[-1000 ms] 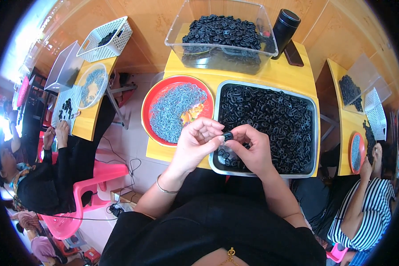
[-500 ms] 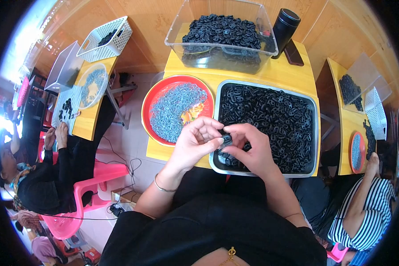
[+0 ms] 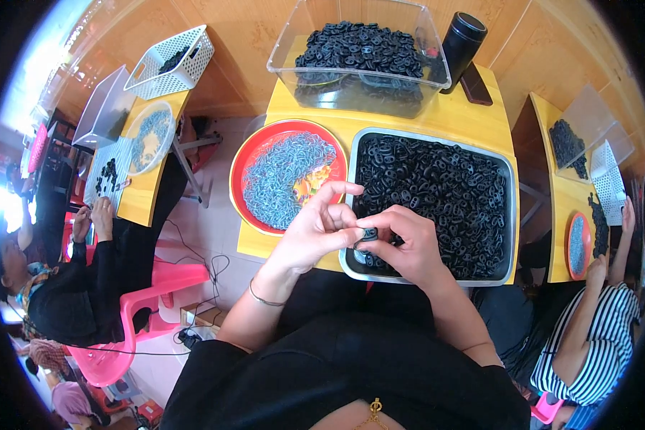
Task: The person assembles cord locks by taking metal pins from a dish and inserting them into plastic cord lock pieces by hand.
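Between my two hands is a small black plastic piece (image 3: 369,233), partly covered by fingers. My left hand (image 3: 315,233) pinches it with the thumb, its index finger raised away. From the other side, the thumb and fingers of my right hand (image 3: 408,244) close on the same piece. Both hands are over the near left corner of a metal tray (image 3: 509,215) heaped with black two-holed plastic pieces (image 3: 437,193). Left of the tray, a red round dish (image 3: 238,193) with a printed bottom holds many small silvery metal hooks or pins (image 3: 276,186); their exact shape is too small to tell.
A clear plastic bin (image 3: 358,74) of black pieces stands at the back of the yellow table (image 3: 294,115), beside a black cylindrical canister (image 3: 464,50) and a dark flat object (image 3: 476,84). People work at side tables left and right. A pink chair (image 3: 132,308) and cables are at left.
My left index finger has lifted off the black piece, and the piece has turned slightly in my fingers. At right, the co-worker in stripes has raised a hand toward the white basket.
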Tool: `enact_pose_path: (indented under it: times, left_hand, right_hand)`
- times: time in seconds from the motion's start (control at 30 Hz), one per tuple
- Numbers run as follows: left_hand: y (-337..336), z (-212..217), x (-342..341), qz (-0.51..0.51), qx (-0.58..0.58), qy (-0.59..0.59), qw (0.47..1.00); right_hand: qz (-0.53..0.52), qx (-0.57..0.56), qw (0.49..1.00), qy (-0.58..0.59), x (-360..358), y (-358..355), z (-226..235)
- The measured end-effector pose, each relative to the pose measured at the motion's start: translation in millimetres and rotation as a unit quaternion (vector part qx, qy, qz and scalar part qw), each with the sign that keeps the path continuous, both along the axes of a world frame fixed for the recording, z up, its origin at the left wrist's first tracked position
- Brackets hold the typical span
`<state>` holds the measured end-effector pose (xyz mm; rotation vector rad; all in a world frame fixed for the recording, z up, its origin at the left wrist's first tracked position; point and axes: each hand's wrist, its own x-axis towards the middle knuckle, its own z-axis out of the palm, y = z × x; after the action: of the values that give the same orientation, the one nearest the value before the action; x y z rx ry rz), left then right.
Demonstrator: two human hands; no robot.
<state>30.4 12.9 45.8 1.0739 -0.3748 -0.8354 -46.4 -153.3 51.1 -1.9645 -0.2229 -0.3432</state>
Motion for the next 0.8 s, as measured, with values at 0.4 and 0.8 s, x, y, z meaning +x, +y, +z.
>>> enact_pose_path:
  times: [0.4, 0.8]
  left_hand:
    - [1, -2, 1, -0.015, -0.002, 0.011, 1.000]
    - [0, -3, 5, -0.021, 0.000, 0.022, 1.000]
  right_hand:
    - [0.012, 0.014, 1.000, -0.012, 2, -3, -8]
    - [0.041, 0.032, 0.999, 0.009, 2, -8, -8]
